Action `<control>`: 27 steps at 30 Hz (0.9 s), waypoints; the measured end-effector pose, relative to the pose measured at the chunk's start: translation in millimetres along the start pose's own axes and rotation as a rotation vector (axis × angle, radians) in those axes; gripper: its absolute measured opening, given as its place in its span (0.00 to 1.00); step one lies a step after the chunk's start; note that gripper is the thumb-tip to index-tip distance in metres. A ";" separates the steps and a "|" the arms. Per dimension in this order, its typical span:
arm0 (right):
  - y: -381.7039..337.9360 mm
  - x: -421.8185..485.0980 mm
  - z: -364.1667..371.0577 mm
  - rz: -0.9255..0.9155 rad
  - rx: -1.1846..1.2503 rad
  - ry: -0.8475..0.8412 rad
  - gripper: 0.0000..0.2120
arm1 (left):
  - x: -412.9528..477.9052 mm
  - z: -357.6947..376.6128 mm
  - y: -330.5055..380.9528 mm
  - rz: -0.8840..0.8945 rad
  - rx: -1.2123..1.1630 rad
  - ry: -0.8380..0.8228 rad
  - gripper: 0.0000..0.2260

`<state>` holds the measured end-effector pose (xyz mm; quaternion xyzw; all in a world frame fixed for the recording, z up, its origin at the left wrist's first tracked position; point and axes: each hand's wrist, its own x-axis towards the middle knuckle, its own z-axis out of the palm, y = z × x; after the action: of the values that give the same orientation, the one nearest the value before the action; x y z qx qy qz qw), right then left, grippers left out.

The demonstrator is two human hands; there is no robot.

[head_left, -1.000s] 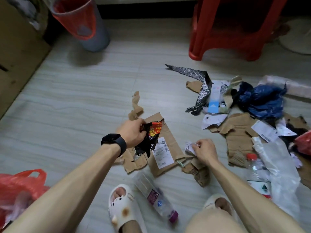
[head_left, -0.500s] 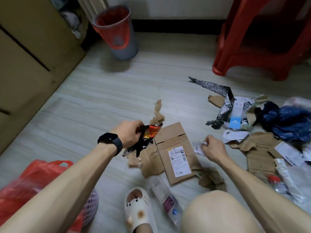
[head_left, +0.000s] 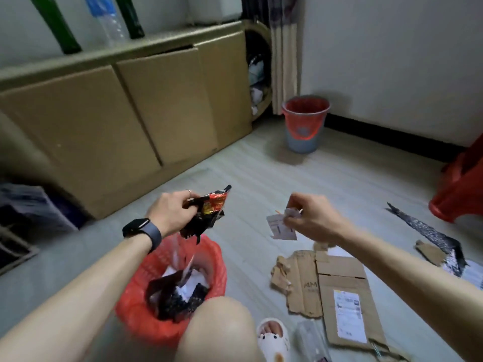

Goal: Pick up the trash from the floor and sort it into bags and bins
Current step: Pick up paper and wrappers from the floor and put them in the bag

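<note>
Left hand grips a black-and-red snack wrapper, fingers curled round its crumpled upper end. It's held right over the red-lined basket by the person's knee, prob so it drops straight in w/o a toss. Basket holds dark wrappers and bits of white paper, so it looks like the bin for film/mixed scraps. A pale blurred streak hangs btwn wrapper and basket; can't tell what it is.

Right hand is up off the floor, pinching a small white paper slip plus some crumpled scrap btwn thumb and fingertips. It sits to the right of the basket, not over it, above the torn cardboard. My read: both hands are loaded to save a trip, and the slip goes in after the wrapper.

Left to sort on the floor: the flattened cardboard w/ shipping label, a clear bottle just beside the slipper, and a black patterned strip further right. A grey bin w/ red liner stands well apart by the wall, likely for a diff category. Plenty remains, so the task is approx early-to-mid.
</note>
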<state>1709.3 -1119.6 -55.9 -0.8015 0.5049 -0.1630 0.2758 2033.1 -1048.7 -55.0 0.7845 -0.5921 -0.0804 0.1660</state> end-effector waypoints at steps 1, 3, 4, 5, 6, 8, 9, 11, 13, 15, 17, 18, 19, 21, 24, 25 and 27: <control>-14.0 2.1 11.7 -0.017 0.027 0.000 0.05 | -11.1 -4.9 -18.3 -0.025 0.027 0.008 0.16; -39.0 4.4 40.9 -0.036 0.080 -0.018 0.06 | -34.8 -7.1 -50.5 -0.073 0.139 -0.007 0.16; -51.3 6.1 59.5 -0.040 0.103 -0.043 0.06 | -48.0 -6.0 -64.8 -0.088 0.204 -0.027 0.16; -58.5 4.9 75.5 -0.029 0.117 -0.075 0.07 | -59.0 -0.3 -70.9 -0.086 0.257 -0.058 0.16; -66.4 6.6 96.3 -0.024 0.132 -0.115 0.07 | -71.4 4.9 -78.9 -0.083 0.295 -0.088 0.16; -77.0 6.8 133.8 0.002 0.157 -0.223 0.08 | -92.3 19.8 -89.1 -0.059 0.334 -0.142 0.17; -81.6 7.8 151.8 0.009 0.164 -0.277 0.08 | -101.5 27.4 -95.0 -0.062 0.340 -0.168 0.17; -88.4 8.2 180.8 -0.021 0.139 -0.366 0.10 | -116.3 42.9 -103.6 -0.079 0.328 -0.243 0.17; -90.7 7.7 201.1 -0.069 0.071 -0.426 0.21 | -126.9 61.6 -113.0 -0.108 0.268 -0.344 0.18; -84.7 7.1 209.4 -0.075 0.012 -0.376 0.25 | -129.9 78.1 -118.7 -0.165 0.136 -0.429 0.22; -72.3 4.8 212.3 -0.033 0.016 -0.314 0.24 | -127.5 92.4 -119.6 -0.221 0.034 -0.452 0.27; -66.6 2.2 211.9 -0.003 0.032 -0.304 0.24 | -125.6 98.1 -117.1 -0.233 0.004 -0.447 0.29; -59.7 0.6 212.9 0.020 0.033 -0.321 0.25 | -122.8 105.6 -112.8 -0.244 -0.016 -0.455 0.29; -48.3 -2.1 216.3 0.048 0.022 -0.404 0.26 | -117.0 128.0 -105.6 -0.279 -0.030 -0.509 0.29; -36.8 0.5 220.3 0.086 0.089 -0.486 0.26 | -106.1 167.4 -95.8 -0.291 0.041 -0.569 0.30; -35.2 2.3 220.1 0.093 0.116 -0.492 0.26 | -101.4 175.9 -93.5 -0.281 0.073 -0.572 0.30; -33.3 7.0 219.5 0.100 0.140 -0.496 0.25 | -90.5 191.5 -95.7 -0.237 0.126 -0.574 0.30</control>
<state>1854.8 -1053.7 -210.3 -0.7700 0.4482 0.0177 0.4537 2031.7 -970.6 -273.9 0.8021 -0.5230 -0.2805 -0.0672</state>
